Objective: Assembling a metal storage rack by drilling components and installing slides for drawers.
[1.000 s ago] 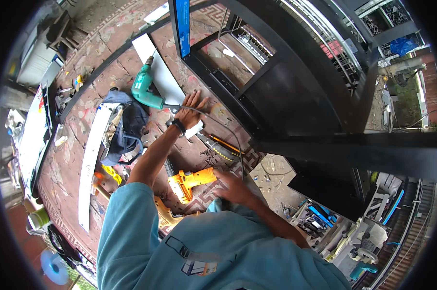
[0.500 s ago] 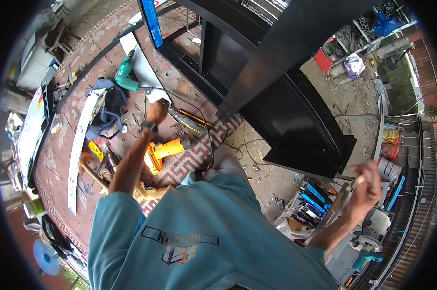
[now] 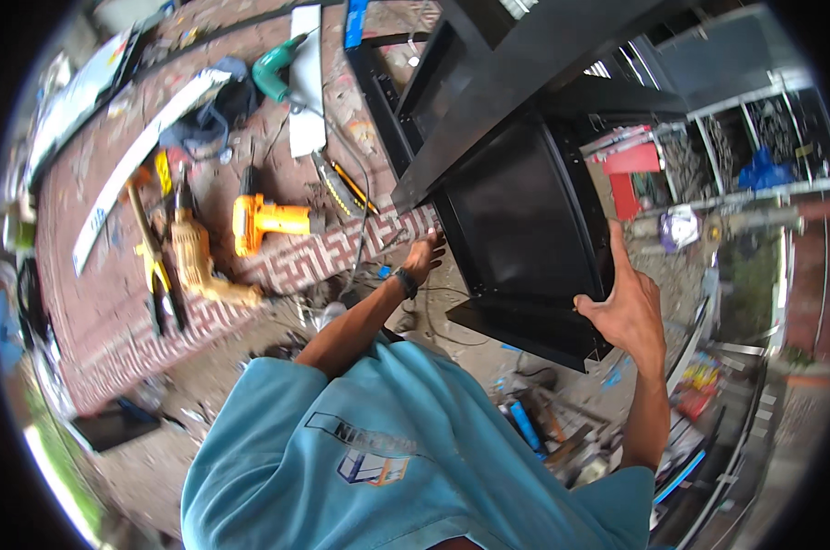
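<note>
My R hand (image 3: 630, 312) spread at outer edge of blk frame (image 3: 516, 220); can't tell if gripping. L hand (image 3: 420, 258) open, near left edge. Frame juts past table (image 3: 94, 321). Prob. heavy, stiff, slick: hold both sides.

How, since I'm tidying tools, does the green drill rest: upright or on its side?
On its side: seen from above, the green drill shows its profile.

The top edge cuts off the black frame (image 3: 516, 211); the lower edge cuts the shirt (image 3: 342, 477), its print blurred. The left grip (image 3: 422, 257) is smeared, contact unclear. Some right grip (image 3: 633, 307) fingers are hidden. Blue bits (image 3: 614, 376) are too small to tell.
</note>
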`<state>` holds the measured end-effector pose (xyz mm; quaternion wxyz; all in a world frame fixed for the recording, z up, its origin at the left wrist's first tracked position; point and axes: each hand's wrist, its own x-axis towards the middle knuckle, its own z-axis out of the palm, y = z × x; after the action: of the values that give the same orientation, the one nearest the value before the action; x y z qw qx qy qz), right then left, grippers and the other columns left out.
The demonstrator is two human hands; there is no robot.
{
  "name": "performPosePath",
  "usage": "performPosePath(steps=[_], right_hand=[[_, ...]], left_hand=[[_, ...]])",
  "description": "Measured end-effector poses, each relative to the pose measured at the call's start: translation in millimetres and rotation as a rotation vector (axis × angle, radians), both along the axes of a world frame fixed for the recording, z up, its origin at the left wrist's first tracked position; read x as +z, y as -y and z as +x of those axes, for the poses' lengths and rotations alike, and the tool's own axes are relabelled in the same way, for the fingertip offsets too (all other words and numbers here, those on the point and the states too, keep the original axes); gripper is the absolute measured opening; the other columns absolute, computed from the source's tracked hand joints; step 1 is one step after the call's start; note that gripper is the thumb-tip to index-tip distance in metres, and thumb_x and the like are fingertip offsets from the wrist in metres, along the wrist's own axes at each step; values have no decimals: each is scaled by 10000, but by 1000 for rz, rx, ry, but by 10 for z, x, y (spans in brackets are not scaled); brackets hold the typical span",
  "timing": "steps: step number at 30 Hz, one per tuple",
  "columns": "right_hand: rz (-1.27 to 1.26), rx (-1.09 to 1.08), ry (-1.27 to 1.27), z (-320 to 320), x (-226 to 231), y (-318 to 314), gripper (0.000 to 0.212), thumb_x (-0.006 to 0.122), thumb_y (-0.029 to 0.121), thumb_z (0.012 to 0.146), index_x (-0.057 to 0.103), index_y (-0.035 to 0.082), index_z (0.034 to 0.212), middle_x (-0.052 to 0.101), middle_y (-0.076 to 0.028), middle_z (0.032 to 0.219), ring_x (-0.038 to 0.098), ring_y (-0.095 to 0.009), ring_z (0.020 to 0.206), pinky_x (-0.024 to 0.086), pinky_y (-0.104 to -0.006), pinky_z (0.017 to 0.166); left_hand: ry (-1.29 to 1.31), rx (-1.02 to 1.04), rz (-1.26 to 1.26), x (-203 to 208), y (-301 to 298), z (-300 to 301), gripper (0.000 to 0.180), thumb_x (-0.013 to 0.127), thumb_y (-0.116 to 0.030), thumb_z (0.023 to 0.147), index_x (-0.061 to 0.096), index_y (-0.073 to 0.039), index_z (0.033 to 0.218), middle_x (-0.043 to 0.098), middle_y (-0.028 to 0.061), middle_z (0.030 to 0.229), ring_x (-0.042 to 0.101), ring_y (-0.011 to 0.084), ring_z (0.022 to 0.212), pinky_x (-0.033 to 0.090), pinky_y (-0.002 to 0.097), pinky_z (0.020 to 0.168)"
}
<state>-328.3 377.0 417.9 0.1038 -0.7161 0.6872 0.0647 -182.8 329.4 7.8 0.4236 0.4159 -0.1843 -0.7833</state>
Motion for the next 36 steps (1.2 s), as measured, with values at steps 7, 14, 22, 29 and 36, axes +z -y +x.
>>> performPosePath(steps=[7, 14, 22, 29, 36], right_hand=[[-34, -11, 68, -130, -49, 38, 966, 783, 105, 614, 273, -51, 1419, 584, -251, 1197, 584, -318, 1096, 400, -357, 985], [-58, 133, 192, -183, -63, 68, 917, 746, 145, 648, 281, -94, 1401, 579, -256, 1189, 584, -281, 1077, 396, -333, 982], [-24, 103, 199, -220, -77, 81, 914, 742, 138, 645, 285, -96, 1401, 577, -254, 1188, 592, -279, 1053, 418, -330, 959], [-38, 122, 202, -194, -64, 97, 881, 727, 56, 661, 279, -89, 1406, 596, -232, 1147, 613, -264, 999, 451, -328, 919], [-33, 66, 240, -218, -102, 92, 918, 757, 68, 636, 288, -42, 1417, 634, -244, 1086, 651, -299, 929, 475, -346, 863]], left_hand=[[-401, 336, 139, -178, -217, -618, 466, 410, -448, 980, 539, -67, 1217, 584, 76, 1187, 560, 205, 1029, 446, 382, 881], [-495, 384, 64, -296, -415, -713, 216, 532, -271, 961, 595, -100, 1078, 620, -20, 1017, 560, 107, 919, 434, 310, 841], [-413, 280, 151, -104, -616, -701, 200, 529, -265, 963, 597, -119, 1082, 620, -41, 974, 569, 92, 858, 437, 281, 830], [-545, 56, 168, -231, -582, -652, 205, 470, -276, 984, 574, -100, 1009, 605, 12, 947, 572, 157, 840, 475, 334, 804], [-547, 251, 103, -196, -353, -619, 293, 424, -320, 1002, 572, -90, 1108, 599, -1, 1007, 537, 133, 890, 416, 321, 790]])
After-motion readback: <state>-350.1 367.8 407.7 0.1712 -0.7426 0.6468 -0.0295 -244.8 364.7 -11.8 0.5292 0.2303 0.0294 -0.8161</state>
